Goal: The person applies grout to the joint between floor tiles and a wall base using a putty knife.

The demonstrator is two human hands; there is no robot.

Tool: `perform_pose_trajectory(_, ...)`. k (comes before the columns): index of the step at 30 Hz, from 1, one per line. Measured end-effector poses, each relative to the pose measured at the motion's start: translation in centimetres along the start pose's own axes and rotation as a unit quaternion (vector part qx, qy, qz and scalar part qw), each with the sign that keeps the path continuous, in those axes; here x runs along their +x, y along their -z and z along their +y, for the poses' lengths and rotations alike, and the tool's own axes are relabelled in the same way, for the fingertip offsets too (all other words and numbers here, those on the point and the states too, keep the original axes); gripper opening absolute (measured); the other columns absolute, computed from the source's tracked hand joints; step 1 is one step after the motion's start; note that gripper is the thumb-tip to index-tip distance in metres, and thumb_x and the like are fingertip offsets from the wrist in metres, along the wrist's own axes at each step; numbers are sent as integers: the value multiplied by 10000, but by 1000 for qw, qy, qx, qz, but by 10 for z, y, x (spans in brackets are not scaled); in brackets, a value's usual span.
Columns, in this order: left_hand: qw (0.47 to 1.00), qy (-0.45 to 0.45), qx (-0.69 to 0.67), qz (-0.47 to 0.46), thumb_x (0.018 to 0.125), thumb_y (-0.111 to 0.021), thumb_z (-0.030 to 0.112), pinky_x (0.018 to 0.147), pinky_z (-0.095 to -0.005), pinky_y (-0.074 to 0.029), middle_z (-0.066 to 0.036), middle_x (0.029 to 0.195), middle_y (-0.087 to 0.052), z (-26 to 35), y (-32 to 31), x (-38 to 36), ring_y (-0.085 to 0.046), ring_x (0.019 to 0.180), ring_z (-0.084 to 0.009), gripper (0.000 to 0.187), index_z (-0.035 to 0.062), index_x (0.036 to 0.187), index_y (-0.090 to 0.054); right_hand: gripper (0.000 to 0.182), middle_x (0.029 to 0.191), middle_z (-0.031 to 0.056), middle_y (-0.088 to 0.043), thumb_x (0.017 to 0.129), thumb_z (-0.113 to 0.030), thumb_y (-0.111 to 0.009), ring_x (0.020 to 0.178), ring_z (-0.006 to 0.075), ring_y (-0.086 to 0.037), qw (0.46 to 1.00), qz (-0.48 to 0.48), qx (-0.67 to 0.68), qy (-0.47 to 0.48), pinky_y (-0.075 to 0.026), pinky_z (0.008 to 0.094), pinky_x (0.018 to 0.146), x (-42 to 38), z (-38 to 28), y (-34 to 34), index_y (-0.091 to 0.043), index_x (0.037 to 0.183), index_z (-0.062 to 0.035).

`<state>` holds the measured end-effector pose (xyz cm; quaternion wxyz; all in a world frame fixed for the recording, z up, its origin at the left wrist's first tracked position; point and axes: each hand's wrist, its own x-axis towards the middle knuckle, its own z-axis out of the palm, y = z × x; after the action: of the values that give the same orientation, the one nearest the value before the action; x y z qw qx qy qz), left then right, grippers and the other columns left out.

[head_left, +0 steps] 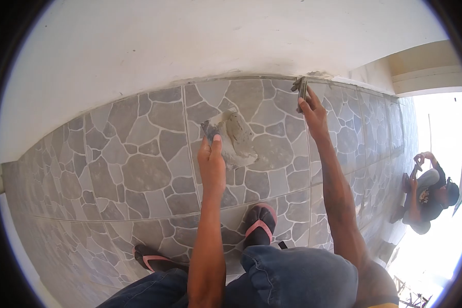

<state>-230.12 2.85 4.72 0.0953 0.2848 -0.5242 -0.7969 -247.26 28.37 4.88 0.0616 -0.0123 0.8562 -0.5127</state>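
Note:
My left hand [212, 154] grips one edge of a mortar-smeared flat plate [241, 157], held over the stone-patterned floor tiles [141, 172]. A lump of wet grey mortar [237, 129] lies on the plate. Farther right, my right hand [313, 110] is closed around a narrow, flat scraper-like tool [302, 95]. Grey mortar clings to the tool's far end, right by the joint where floor meets the white wall [190, 41]. The tool's exact kind is hard to make out.
My sandalled feet [260, 226] stand on the tiles below my hands. At the right, another person [434, 192] in a dark cap and dark shirt sits low near the bright floor edge. A wall recess [426, 66] opens at the upper right.

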Motion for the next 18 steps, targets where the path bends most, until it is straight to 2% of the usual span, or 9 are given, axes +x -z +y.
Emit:
perform_pose_trajectory(1,999,1,31,-6,1001,-477,234,857,-290,-429,-96,1050,-638,1,3,-1,-557,919,-170,389,-66,1240,-542,557,1198,182,-603,927,-211,-624,1026,219,-620,999,31,-27,2,-518,369,848,7,3,-6,-440,1424,-40)
perform_pose_trajectory(4,999,0,52,-1,999,-481,244,831,-290,-426,-85,1000,-626,6,13,-6,-540,882,-164,387,-71,1213,-551,552,1243,231,-564,892,-190,-651,1111,327,-589,962,84,-242,96,-487,424,913,24,14,-17,-474,1401,-67)
perform_pose_trajectory(7,999,0,39,22,998,-486,248,818,-285,-423,-71,978,-615,0,26,-1,-524,864,-150,381,-64,1204,-560,549,1284,256,-516,861,-164,-672,1186,409,-520,949,105,-250,158,-448,454,968,31,25,-28,-501,1375,-80)
perform_pose_trajectory(13,999,-4,19,28,1002,-481,235,829,-275,-422,-66,1009,-621,5,31,1,-526,889,-132,362,-56,1198,-566,557,1297,274,-485,854,-162,-684,1192,440,-491,926,105,-288,219,-437,457,986,38,45,-39,-505,1377,-101)
perform_pose_trajectory(18,1000,-3,8,19,1001,-485,240,831,-266,-422,-70,1025,-623,2,34,5,-530,894,-131,365,-59,1196,-562,533,1300,276,-489,861,-162,-677,1201,435,-492,911,132,-325,218,-439,459,991,40,48,-44,-516,1366,-105)
